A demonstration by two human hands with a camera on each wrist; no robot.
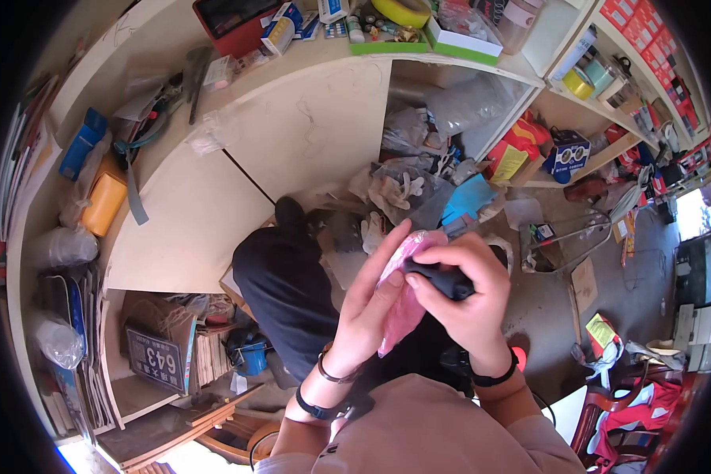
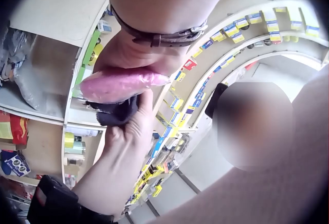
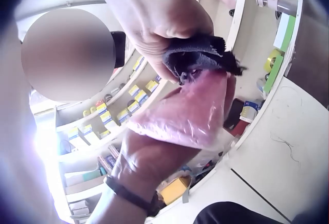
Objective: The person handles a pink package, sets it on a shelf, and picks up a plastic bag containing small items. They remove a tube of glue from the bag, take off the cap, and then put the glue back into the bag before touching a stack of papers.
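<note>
A flat pink thing in clear plastic (image 1: 404,314) lies along the palm of the left hand (image 1: 368,306), whose thumb rests on its face in the head view. The right hand (image 1: 472,295) pinches a dark cloth (image 1: 444,280) against the pink thing's upper part. In the left wrist view the pink packet (image 2: 121,85) is above the dark cloth (image 2: 119,112). The right wrist view shows the bunched cloth (image 3: 198,57) with frayed edges, touching the pink packet (image 3: 180,115); the left hand (image 3: 154,157) supports it from beneath.
A curved pale counter (image 1: 324,118) arcs around the person, with boxes and a yellow tape roll (image 1: 403,11) on it. Plastic bags and gloves (image 1: 403,189) lie in front of the knees. A metal frame (image 1: 565,245) stands on the floor at right. Below the counter is a blue bucket (image 1: 251,357).
</note>
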